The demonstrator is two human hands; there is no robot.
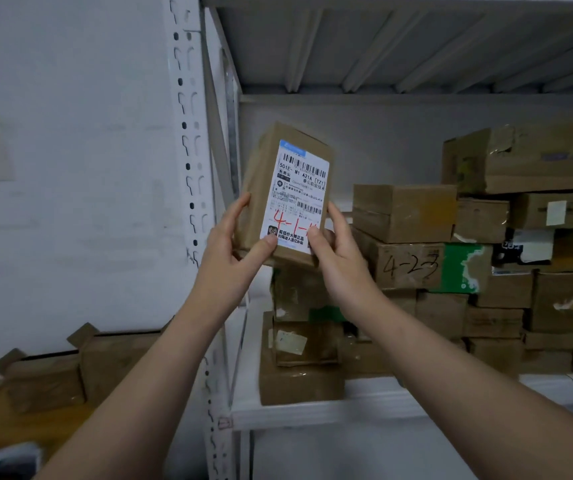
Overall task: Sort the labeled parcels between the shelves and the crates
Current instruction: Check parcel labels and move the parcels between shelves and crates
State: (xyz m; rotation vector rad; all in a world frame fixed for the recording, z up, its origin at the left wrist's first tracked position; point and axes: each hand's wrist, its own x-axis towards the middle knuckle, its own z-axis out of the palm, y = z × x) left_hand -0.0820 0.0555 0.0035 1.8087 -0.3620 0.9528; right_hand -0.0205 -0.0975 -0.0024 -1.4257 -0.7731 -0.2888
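The parcel (260,181), a small brown box with a white shipping label marked in red, is held up tilted in front of the shelf (347,408). Both hands hold it at its lower end: the left hand (233,252) grips the left edge, the right hand (338,259) the right. Behind it, stacked boxes (406,216) fill the shelf, one marked "4-23".

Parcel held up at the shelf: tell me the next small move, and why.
Probably shift the thumb of the right hand off the label. It and the left hand hold the parcel with its label facing the camera, and the red handwritten code reads 4-1- until that thumb covers its end, so the destination cannot yet be read.
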